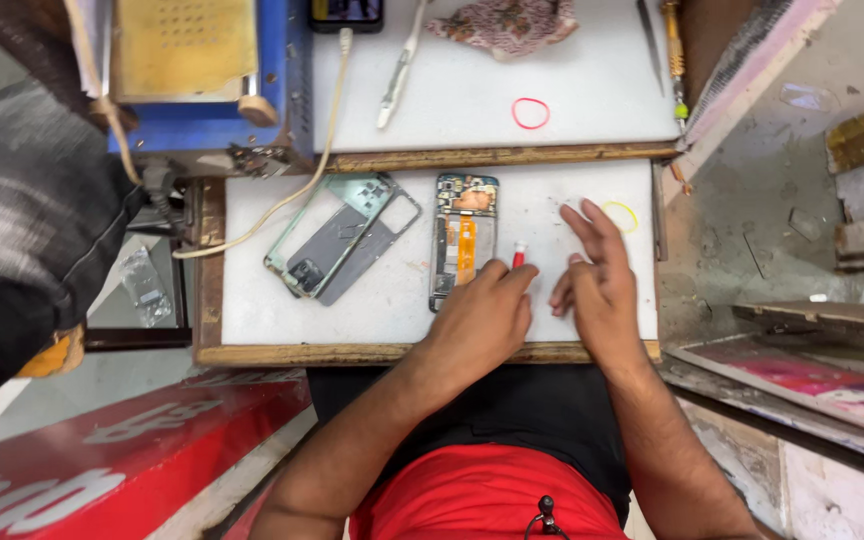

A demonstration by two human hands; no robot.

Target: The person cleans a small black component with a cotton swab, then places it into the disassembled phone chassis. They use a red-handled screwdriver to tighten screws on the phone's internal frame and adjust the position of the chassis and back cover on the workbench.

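Fingers [512, 275] around small red-capped tube [519, 254]

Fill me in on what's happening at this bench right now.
A person sits at a white work board with a phone taken apart. The left hand pinches a small red-tipped tool beside the opened phone body with its orange flex cable. The right hand rests on the board, fingers spread. The detached phone frame lies to the left.

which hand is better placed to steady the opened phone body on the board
Left, probably. The left hand lies right beside the opened phone body, its fingers holding a small red-tipped item. The right hand is farther off, fingers spread near the yellow rubber band.
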